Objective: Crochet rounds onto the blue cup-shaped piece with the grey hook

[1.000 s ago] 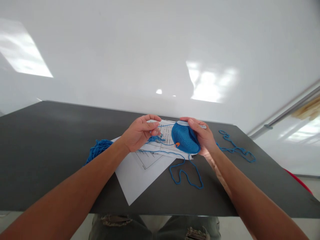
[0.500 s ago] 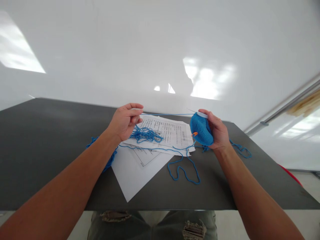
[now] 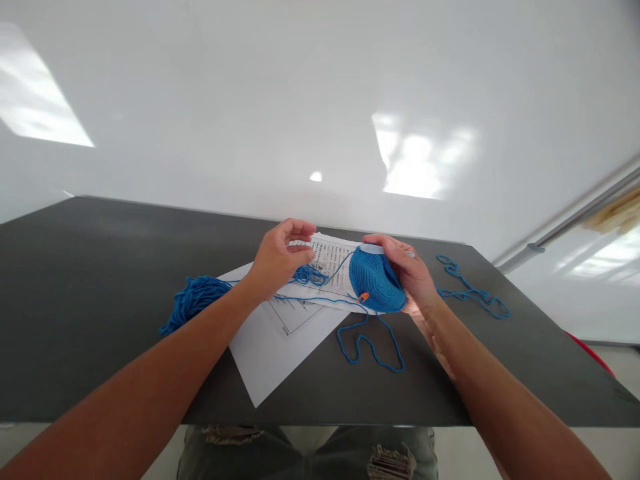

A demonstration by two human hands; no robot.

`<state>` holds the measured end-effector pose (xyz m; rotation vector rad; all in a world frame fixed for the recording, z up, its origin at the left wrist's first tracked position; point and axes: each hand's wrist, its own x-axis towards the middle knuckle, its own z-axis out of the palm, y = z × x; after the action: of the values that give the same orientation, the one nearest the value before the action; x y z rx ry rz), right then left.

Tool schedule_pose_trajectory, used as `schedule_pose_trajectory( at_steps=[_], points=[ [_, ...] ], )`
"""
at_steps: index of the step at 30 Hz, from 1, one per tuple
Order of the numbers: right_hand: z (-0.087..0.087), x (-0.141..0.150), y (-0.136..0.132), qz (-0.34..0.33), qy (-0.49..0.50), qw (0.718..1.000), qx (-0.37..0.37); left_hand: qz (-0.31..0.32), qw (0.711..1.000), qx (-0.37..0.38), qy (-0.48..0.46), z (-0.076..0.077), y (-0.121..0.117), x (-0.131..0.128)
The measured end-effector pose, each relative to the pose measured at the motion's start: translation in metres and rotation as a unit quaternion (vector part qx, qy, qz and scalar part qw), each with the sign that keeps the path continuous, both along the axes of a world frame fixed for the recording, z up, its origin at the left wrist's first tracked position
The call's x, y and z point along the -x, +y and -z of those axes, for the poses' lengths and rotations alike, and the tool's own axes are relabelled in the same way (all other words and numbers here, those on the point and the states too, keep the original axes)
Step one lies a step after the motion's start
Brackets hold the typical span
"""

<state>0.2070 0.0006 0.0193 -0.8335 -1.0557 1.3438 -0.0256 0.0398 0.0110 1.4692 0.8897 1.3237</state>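
My right hand (image 3: pixel 411 270) is closed around a blue crocheted piece (image 3: pixel 377 280), a rounded cup shape, held over the papers. Along its top edge lies a pale flat handle (image 3: pixel 371 249), likely a crochet hook, pinched in the same hand. An orange stitch marker (image 3: pixel 363 297) hangs at the lower left of the piece. My left hand (image 3: pixel 284 257) hovers left of it, thumb and fingers apart with nothing visible between them. Slack yarn runs from the piece to a loose blue tangle (image 3: pixel 311 275) beside the left fingers.
Printed sheets (image 3: pixel 270 353) lie on the dark table (image 3: pixel 100 300) beneath the hands. A blue yarn skein (image 3: pixel 197 301) sits by my left forearm. Yarn loops (image 3: pixel 470 293) lie at right, and another strand (image 3: pixel 373 360) curls in front. A white wall (image 3: pixel 250 133) rises behind.
My left hand has moved right and its fingers have opened. The stretched yarn has gone slack. My right hand has shifted left and slightly down with the crocheted piece.
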Motion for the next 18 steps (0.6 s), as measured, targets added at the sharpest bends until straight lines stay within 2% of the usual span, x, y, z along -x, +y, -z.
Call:
schedule_pose_trajectory(
  at_steps=[3,5,7,12,18],
  points=[
    [0.002,0.007,-0.003,-0.038,0.005,0.999,0.011,0.174,0.976,0.023,-0.127,-0.003,-0.013,-0.007],
    [0.003,0.009,-0.003,-0.058,0.005,0.998,0.013,0.235,0.961,0.035,-0.142,-0.004,-0.017,-0.009],
    [0.004,0.01,-0.003,-0.067,0.005,0.998,0.01,0.263,0.954,0.041,-0.137,-0.004,-0.019,-0.009],
    [0.005,0.011,-0.002,-0.058,0.002,0.998,0.013,0.257,0.952,0.062,-0.153,-0.005,-0.023,-0.01],
    [0.007,0.011,-0.001,-0.021,0.01,0.999,0.025,0.179,0.934,0.154,-0.269,-0.02,-0.029,-0.009]
  ],
)
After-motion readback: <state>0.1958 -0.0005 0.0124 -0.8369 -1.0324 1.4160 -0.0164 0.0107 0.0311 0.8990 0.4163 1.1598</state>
